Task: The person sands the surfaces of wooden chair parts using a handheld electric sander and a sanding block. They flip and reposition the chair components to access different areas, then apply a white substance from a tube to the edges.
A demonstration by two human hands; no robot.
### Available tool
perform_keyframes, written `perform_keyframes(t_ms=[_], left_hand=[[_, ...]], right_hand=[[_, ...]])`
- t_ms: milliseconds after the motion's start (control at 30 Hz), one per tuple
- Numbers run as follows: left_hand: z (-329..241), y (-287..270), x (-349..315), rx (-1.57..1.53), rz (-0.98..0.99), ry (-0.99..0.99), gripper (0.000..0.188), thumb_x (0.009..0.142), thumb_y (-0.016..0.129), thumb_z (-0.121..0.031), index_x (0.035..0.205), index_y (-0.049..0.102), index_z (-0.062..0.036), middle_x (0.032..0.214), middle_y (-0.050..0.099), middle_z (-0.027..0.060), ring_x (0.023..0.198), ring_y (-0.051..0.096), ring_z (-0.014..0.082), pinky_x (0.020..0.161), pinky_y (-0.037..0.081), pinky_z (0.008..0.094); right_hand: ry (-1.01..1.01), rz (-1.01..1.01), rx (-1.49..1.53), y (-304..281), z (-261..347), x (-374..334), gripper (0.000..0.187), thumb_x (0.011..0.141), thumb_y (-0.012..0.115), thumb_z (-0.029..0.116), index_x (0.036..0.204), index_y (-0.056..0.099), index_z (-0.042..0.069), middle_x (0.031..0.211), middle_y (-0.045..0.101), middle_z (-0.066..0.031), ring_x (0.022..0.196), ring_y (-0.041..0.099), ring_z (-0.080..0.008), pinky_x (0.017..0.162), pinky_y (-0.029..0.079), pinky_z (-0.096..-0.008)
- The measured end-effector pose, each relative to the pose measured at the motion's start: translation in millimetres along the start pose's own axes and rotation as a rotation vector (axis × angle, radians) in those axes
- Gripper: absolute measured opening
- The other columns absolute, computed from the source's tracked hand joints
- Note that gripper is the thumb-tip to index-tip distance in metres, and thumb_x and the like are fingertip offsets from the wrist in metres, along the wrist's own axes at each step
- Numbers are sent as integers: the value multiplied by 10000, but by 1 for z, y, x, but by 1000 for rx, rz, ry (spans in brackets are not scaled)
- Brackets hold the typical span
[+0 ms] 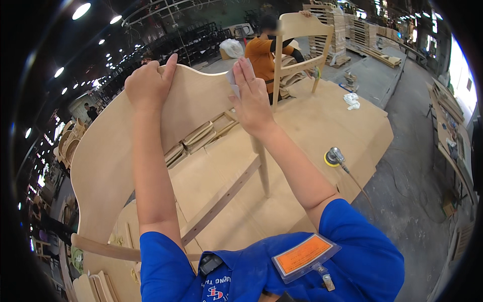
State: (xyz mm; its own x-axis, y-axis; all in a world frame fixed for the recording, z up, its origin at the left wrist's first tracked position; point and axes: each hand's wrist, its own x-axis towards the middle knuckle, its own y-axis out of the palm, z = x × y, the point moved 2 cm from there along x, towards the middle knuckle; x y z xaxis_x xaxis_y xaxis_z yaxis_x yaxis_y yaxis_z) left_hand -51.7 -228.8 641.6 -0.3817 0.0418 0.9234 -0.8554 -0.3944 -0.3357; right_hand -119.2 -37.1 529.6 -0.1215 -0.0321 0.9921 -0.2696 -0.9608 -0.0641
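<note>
A pale wooden chair frame with a broad curved backrest (110, 146) stands tilted in front of me on the worktable. My left hand (149, 84) is closed over the top edge of the backrest, its thumb pointing up. At the backrest's right end, my right hand (253, 100) presses a folded grey sheet that looks like sandpaper (232, 80) against the edge, fingers together. Below my hands runs a seat rail (221, 199) with several drilled holes, joined to a leg (263, 173).
The worktable (322, 126) is covered with brown board. On it lie an orbital sander (333, 156) with a trailing cord and a white cloth (351, 101). Across it, a co-worker in an orange top (259, 53) holds another chair frame (302, 27). Wood pieces (95, 287) lie at lower left.
</note>
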Motion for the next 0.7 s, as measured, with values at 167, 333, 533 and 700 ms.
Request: perform_keyframes(t_ms=[167,333,533,700], left_hand=[[3,6,-3,49,27,-25,634,857,451,-618,556,589,-77,574,602,120,566,603,299,551,449,405],[6,10,0,10,11,-38,630,856,462,-612,532,555,-79,558,591,115,551,593,303,535,440,405],[8,13,-1,45,31,-63,624,862,436,-625,572,543,-83,604,598,124,606,597,327,576,449,429],[7,12,0,18,13,-49,626,867,438,-613,550,514,-80,596,588,120,597,582,326,557,434,426]], right_hand=[[-61,-3,39,8,-10,40,564,834,598,135,1344,408,-9,1405,396,-179,1169,473,-348,878,388,-392],[6,-58,143,-1,-8,16,520,868,560,147,1345,411,7,1406,402,-152,1128,507,-361,880,415,-395],[-6,125,227,7,-21,36,375,889,555,171,1233,538,22,1306,507,-150,1104,547,-332,891,440,-389],[40,-72,306,-7,-14,24,308,906,540,207,1146,602,24,1245,563,-131,1070,558,-341,893,453,-379]])
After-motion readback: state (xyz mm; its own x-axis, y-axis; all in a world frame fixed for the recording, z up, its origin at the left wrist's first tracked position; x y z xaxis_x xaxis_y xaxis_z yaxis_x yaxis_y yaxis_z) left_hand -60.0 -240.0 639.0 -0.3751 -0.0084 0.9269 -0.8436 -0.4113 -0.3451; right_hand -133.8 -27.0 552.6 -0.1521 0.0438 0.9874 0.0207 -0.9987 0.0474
